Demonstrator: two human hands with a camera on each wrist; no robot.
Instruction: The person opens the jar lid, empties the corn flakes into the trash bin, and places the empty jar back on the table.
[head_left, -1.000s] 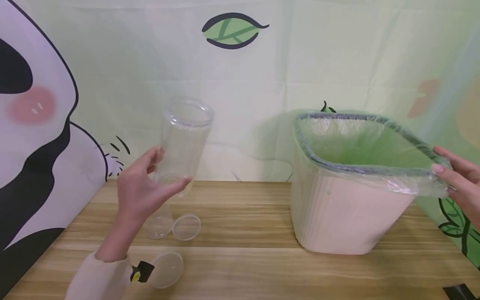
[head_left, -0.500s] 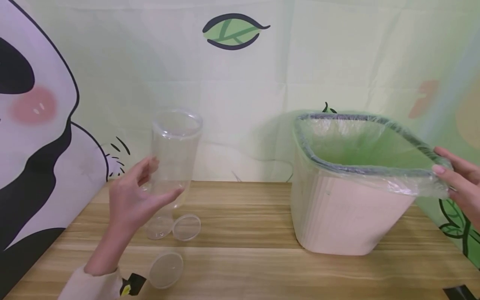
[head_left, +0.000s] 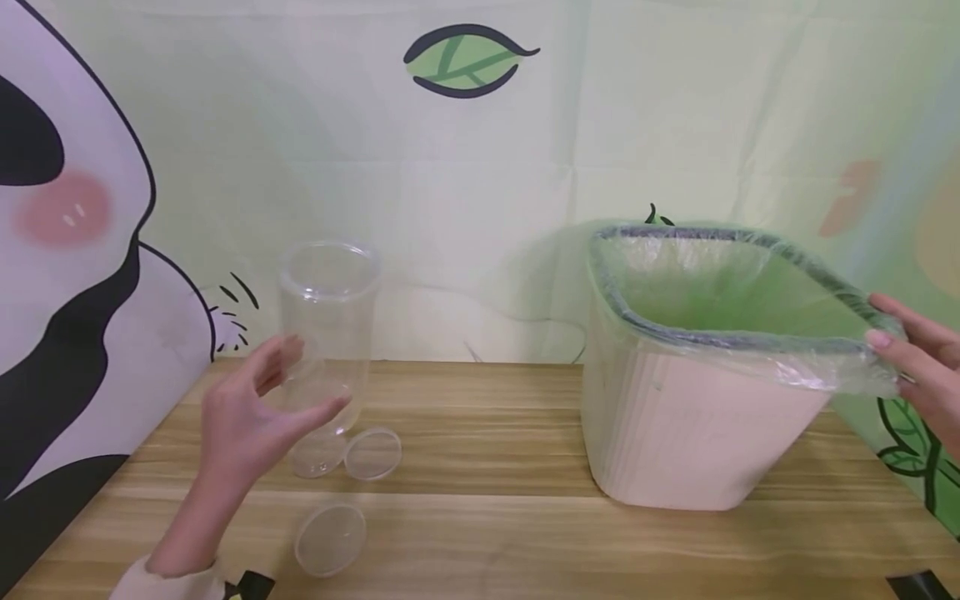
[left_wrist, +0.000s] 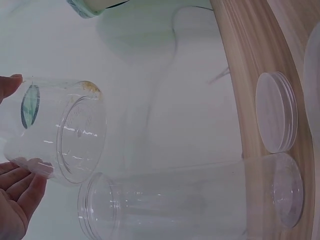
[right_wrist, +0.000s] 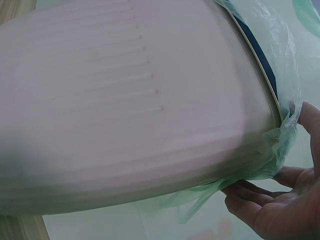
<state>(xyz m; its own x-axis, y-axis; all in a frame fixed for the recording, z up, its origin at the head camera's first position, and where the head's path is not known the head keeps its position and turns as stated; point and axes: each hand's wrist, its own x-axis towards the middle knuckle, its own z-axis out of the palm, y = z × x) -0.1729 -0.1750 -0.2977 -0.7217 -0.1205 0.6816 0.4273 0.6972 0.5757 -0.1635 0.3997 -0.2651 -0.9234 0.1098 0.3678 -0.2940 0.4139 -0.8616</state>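
My left hand (head_left: 251, 417) grips a clear plastic jar (head_left: 333, 312) from the side, thumb and fingers spread round it. Its upper end tops the hand, and a yellowish mark shows near its base in the left wrist view. Below and behind it, a second clear jar (left_wrist: 180, 200) stands on the table; the held jar overlaps its top in the left wrist view. My right hand (head_left: 926, 362) pinches the right front corner of a pale pink bin (head_left: 697, 425), thumb outside, over the clear greenish bag (head_left: 810, 371) that lines it.
One round clear lid (head_left: 373, 455) lies beside the standing jar's base. Another lid (head_left: 330, 540) lies nearer on the wooden table (head_left: 480, 533). A printed cloth (head_left: 465, 192) with a panda and leaves hangs behind the table.
My left hand has lowered the jar and brought it left, and the jar has come from a tilt to nearly upright. My right hand stays at the bin's corner.
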